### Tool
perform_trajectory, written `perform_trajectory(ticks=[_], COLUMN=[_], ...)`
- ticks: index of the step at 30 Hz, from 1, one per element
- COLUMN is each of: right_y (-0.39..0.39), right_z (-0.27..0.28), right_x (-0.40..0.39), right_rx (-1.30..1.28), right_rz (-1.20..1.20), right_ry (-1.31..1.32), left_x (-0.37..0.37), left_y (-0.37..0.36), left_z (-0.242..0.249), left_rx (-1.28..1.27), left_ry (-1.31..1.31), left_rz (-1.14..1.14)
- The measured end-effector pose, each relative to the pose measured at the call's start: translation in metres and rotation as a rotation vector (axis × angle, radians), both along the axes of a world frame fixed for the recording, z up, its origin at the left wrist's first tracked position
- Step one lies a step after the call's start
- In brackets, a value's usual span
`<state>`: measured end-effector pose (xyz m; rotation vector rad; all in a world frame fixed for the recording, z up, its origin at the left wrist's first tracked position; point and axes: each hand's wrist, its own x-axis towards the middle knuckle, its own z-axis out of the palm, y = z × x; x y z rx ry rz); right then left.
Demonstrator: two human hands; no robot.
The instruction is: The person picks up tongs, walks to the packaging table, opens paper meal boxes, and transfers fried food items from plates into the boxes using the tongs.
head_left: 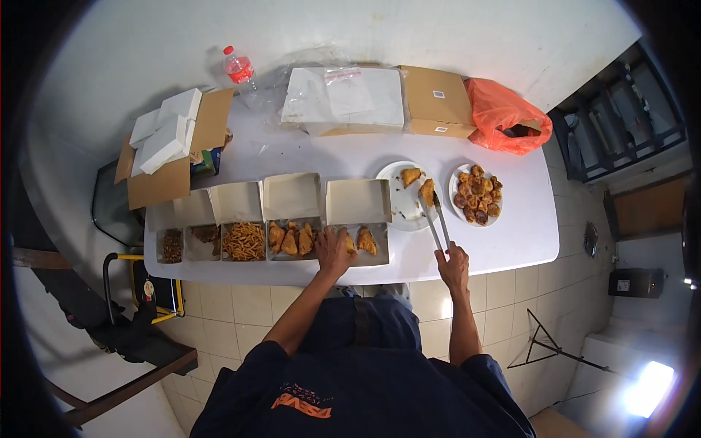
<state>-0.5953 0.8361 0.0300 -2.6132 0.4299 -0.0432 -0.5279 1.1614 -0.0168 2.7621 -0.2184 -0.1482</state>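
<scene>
My right hand [454,267] is closed around metal tongs [438,228]. Their tips pinch a golden fried pastry [427,192] over a white plate [387,175], where another pastry [410,176] and some crumbs lie. My left hand [334,252] grips the left side of an open food box [358,201] that holds a few fried pastries [366,241]; its fingertips are partly hidden. Directly to the left stands a second open box [292,196] with several similar pastries [290,239].
Further left, open boxes hold fried strips [244,241] and darker food [171,246]. A plate of round fried pieces [477,194] is at right. Behind are a carton of folded boxes [159,131], a bottle [239,69], a white box [343,98], a brown box [437,101] and an orange bag [504,117].
</scene>
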Motion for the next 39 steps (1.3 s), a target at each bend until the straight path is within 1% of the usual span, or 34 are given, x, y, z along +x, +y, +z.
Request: perform_trajectory(ticks=[2, 3, 5, 7, 9, 11, 12, 13, 15, 17, 21, 23, 27, 30, 33, 37, 39], right_y=[0.000, 0.004, 0.020, 0.038, 0.056, 0.070, 0.076, 0.083, 0.092, 0.100, 0.106, 0.104, 0.097, 0.098, 0.107, 0.117, 0.119], right_z=[0.007, 0.018, 0.055, 0.089, 0.102, 0.097, 0.095, 0.091, 0.077, 0.072, 0.054, 0.050, 0.058, 0.064, 0.072, 0.072, 0.071], right_x=[-0.017, -0.026, -0.047, -0.066, -0.084, -0.098, -0.101, -0.103, -0.104, -0.099, -0.086, -0.086, -0.082, -0.080, -0.078, -0.078, -0.078], right_rx=[-0.009, 0.024, 0.088, 0.131, 0.264, 0.343, 0.345, 0.360, 0.306, 0.264, 0.236, 0.213, 0.198, 0.099, 0.022, -0.014, 0.026], right_rz=[0.051, 0.054, 0.057, 0.109, 0.095, 0.146, 0.172, 0.173, 0.225, 0.262, 0.305, 0.314, 0.283, 0.263, 0.254, 0.292, 0.285], right_ry=[-0.077, -0.059, -0.021, -0.017, 0.002, 0.006, 0.051, 0.133, 0.166, 0.206, 0.222, 0.246, 0.320, 0.352, 0.367, 0.358, 0.376], left_x=[-0.002, -0.002, 0.000, 0.001, 0.001, 0.005, 0.004, 0.004, 0.003, 0.002, 0.003, 0.004, 0.003, 0.001, 0.004, 0.005, 0.005], left_y=[0.003, 0.003, 0.005, 0.007, 0.011, 0.014, 0.017, 0.020, 0.026, 0.031, 0.032, 0.032, 0.038, 0.041, 0.040, 0.041, 0.040], left_z=[0.000, -0.001, 0.004, 0.006, 0.007, 0.014, 0.016, 0.012, 0.002, -0.006, 0.014, 0.006, -0.006, -0.002, 0.005, -0.002, -0.004], left_rx=[-0.010, -0.016, -0.030, -0.058, -0.099, -0.106, -0.108, -0.096, -0.074, -0.104, -0.132, -0.074, -0.018, -0.035, -0.046, -0.077, -0.092], left_ry=[-0.029, -0.044, 0.011, 0.046, 0.060, 0.103, 0.126, 0.095, 0.032, 0.064, 0.199, 0.189, 0.169, 0.100, 0.228, 0.236, 0.264], left_rz=[-0.023, -0.035, -0.044, -0.057, -0.074, -0.087, -0.092, -0.102, -0.112, -0.103, -0.092, -0.114, -0.132, -0.136, -0.096, -0.110, -0.111])
